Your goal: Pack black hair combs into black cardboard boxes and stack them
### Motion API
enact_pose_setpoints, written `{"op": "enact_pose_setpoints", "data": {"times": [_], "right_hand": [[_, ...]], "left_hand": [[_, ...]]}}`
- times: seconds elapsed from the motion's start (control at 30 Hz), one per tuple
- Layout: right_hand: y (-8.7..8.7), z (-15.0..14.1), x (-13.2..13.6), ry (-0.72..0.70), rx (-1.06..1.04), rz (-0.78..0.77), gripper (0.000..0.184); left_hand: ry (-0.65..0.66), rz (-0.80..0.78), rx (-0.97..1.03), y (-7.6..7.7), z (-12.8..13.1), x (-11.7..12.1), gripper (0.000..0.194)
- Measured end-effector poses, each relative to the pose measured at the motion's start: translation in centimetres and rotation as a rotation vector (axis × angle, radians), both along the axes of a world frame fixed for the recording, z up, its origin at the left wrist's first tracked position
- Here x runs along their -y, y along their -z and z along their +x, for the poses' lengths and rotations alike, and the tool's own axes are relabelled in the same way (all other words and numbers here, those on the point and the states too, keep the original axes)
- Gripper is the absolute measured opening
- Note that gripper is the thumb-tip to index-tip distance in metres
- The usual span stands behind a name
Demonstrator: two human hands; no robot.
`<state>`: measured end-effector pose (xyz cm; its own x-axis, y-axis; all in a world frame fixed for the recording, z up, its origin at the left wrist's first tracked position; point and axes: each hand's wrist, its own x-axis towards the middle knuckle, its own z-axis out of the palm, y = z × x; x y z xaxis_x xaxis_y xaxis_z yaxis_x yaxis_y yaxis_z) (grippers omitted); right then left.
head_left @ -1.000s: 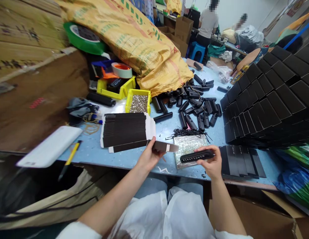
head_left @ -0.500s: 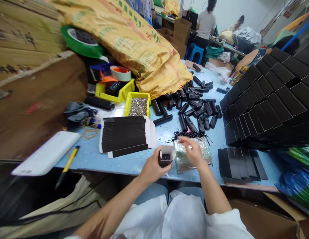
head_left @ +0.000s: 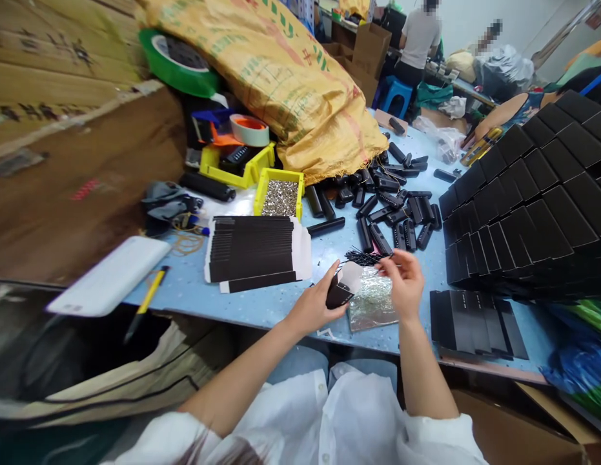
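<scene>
My left hand [head_left: 315,309] is wrapped round a small black carton [head_left: 339,292] with a white inside, tilted with its open end and flap towards my right hand. My right hand [head_left: 405,283] is raised just right of the carton, its thumb and fingers pinched round a thin black rod [head_left: 380,263]. A pile of similar thin black rods [head_left: 361,257] lies just behind the carton. Beneath both hands is a clear, shiny plastic packet [head_left: 370,307], partly covered by the carton and my right hand.
Flat black cartons [head_left: 254,248] lie stacked at left, with more flat cartons [head_left: 474,323] at right. A tall stack of closed black boxes [head_left: 527,213] rises at right. Black handheld devices [head_left: 411,213] lie scattered behind. A yellow bin [head_left: 279,197] holds small metal parts. People work in the background.
My right hand has come up from the rod pile and now pinches a thin rod. My left hand has tilted the carton towards it. The view has shifted slightly.
</scene>
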<state>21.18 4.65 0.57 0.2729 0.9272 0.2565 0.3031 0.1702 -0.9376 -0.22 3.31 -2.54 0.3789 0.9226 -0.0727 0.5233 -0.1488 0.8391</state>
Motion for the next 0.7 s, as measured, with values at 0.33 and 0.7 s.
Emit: {"op": "enact_pose_setpoints", "data": {"times": [0.33,0.7], "right_hand": [[2.3,-3.9,1.6,-0.288,-0.125,-0.189,0.045],[2.5,-4.6,2.6,-0.418,-0.025,-0.02,0.034]], "left_hand": [[0.026,0.18,0.034,1.5,0.1,-0.1,0.05],[0.027,-0.019,0.023,0.3,0.7,-0.8,0.102]]}}
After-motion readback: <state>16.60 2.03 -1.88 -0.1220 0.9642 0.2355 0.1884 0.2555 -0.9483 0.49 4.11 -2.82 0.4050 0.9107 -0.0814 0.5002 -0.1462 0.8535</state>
